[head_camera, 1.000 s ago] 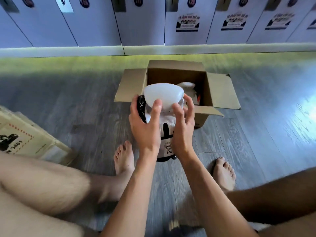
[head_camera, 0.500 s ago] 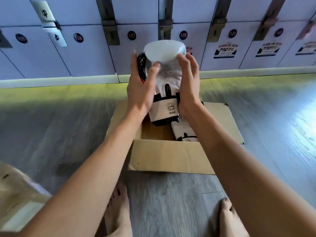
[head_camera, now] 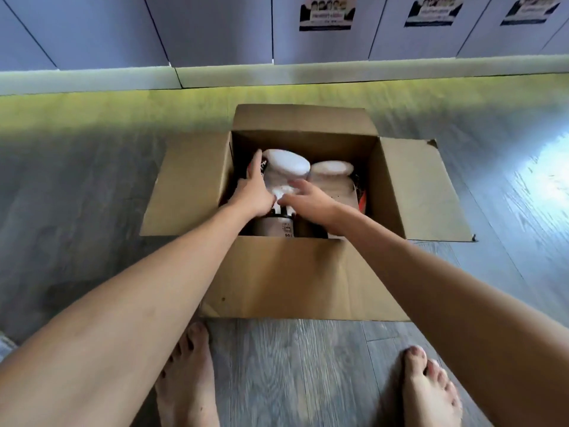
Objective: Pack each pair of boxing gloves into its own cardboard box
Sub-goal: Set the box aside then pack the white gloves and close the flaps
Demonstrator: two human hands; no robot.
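The left hand [head_camera: 252, 192] presses flat-fingered on the glove's [head_camera: 284, 172] left side; the right hand [head_camera: 308, 200], fingers loose, touches its blurred palm. Beyond the right hand, a second glove [head_camera: 331, 177] stands half hidden in the box [head_camera: 289, 272].

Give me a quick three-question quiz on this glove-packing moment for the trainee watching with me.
1. True or false: both white gloves are inside the cardboard box.
2. Multiple choice: the left hand rests on A) the box's left flap, B) the side of the left glove, C) the floor.
3. Fill in: the right glove lies between the left glove and the box's ____ wall.

Key
1. True; they sit side by side, padded ends towards the far wall.
2. B; the right hand reaches over the same glove, though blur hides whether it grips.
3. Right.
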